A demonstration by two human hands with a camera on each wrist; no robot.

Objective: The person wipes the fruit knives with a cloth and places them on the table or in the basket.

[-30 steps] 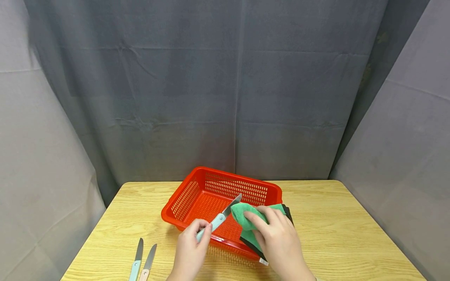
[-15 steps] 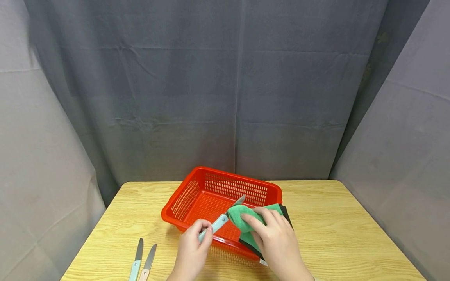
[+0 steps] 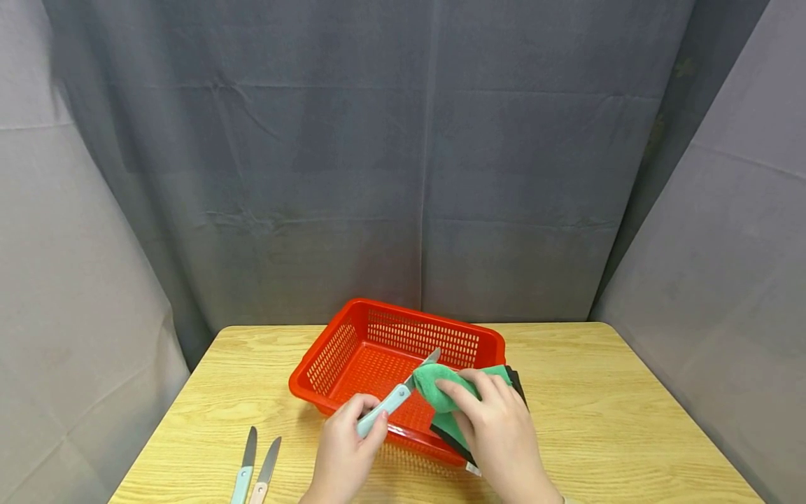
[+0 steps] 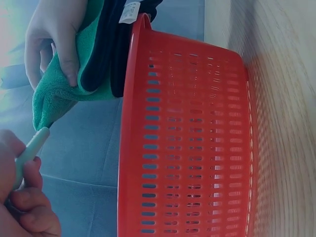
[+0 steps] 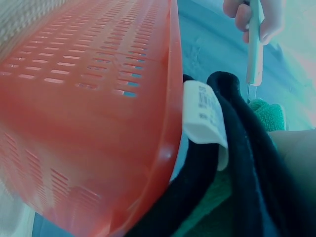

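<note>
My left hand [image 3: 348,446] grips the pale blue handle of a knife [image 3: 385,409], its blade angled up and right above the red basket. With my right hand [image 3: 502,427] I pinch a green cloth with black edging [image 3: 434,383] against the blade, whose tip pokes out past the fold. In the left wrist view the cloth [image 4: 58,94] covers most of the blade, right beside the handle [image 4: 34,148]. A white tag [image 5: 202,111] hangs from the cloth's dark border next to the basket rim in the right wrist view.
Below both hands, a red perforated plastic basket [image 3: 334,353] stands on the wooden table [image 3: 604,413]. Two more knives lie at the front left, one with a light blue handle [image 3: 242,483] and one with a beige handle [image 3: 259,492]. Grey curtains [image 3: 403,175] enclose the table's back and sides.
The cloth slid toward the handle, then back a little toward the tip. The knife shifted slightly right, and my left thumb moved along its handle. The basket and the other knives stayed put.
</note>
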